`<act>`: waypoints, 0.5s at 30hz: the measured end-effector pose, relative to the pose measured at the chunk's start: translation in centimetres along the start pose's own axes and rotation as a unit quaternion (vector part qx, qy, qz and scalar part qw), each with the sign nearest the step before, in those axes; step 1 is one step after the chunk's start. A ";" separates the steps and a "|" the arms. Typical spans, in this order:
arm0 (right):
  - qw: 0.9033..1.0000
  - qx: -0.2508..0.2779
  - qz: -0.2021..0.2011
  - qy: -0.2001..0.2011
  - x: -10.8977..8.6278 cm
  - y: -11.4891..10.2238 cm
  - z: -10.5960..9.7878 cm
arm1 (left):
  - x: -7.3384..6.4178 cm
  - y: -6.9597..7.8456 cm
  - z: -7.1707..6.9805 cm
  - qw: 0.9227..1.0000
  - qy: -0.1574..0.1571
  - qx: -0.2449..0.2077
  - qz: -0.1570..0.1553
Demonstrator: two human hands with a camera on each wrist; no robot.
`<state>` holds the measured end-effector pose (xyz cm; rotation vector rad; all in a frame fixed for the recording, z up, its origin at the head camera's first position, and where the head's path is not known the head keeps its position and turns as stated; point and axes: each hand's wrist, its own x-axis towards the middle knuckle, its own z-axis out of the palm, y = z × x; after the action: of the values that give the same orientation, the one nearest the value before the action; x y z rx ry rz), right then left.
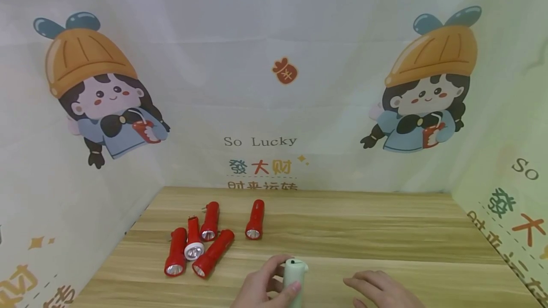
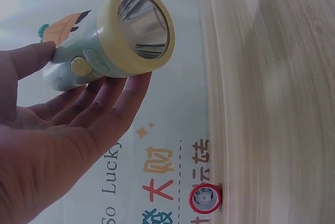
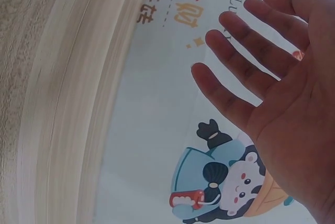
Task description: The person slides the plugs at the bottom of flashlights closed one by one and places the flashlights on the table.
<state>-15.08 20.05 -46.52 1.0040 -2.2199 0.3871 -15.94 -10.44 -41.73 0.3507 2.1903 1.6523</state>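
Observation:
In the head view my left hand (image 1: 262, 288) grips a pale green flashlight (image 1: 294, 272) near the front of the table, tail end up. The left wrist view shows its cream-rimmed reflector (image 2: 146, 28) and a round cream button (image 2: 81, 66) on the side, with thumb and fingers wrapped about the body. To the right, my right hand (image 1: 382, 290) is held apart from the flashlight and has nothing in it. Its fingers (image 3: 246, 75) are extended and spread a little in the right wrist view.
Several red flashlights lie in a group at the left of the wooden table (image 1: 364, 232), among them one with a white-rimmed head (image 1: 194, 251). Another red flashlight (image 1: 255, 220) lies alone farther back. A printed cloth (image 1: 334, 108) hangs behind and along the sides.

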 end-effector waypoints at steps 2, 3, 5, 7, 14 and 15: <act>1.000 -0.002 -0.003 0.007 0.0 0.0 0.0 | 0.1 0.0 -0.1 1.000 0.005 0.004 -0.004; 1.000 -0.004 -0.004 0.012 0.0 0.0 0.1 | 0.1 0.0 -0.2 1.000 0.007 0.006 -0.004; 1.000 -0.005 -0.007 0.019 0.0 0.0 0.1 | 0.2 -0.1 -0.3 1.000 0.013 0.011 -0.006; 1.000 -0.006 -0.009 0.022 0.0 0.0 0.1 | 0.3 -0.1 -0.4 1.000 0.021 0.020 -0.007; 1.000 -0.004 -0.004 -0.003 -0.2 0.1 -0.1 | 1.2 0.2 -0.9 0.996 0.056 0.057 -0.031; 1.000 -0.004 -0.004 -0.003 -0.2 0.1 -0.1 | 1.3 0.3 -0.9 0.996 0.061 0.062 -0.028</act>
<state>-15.02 20.33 -46.62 1.0109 -2.2210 0.3726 -17.54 -10.55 -41.43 0.2233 2.3775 1.5491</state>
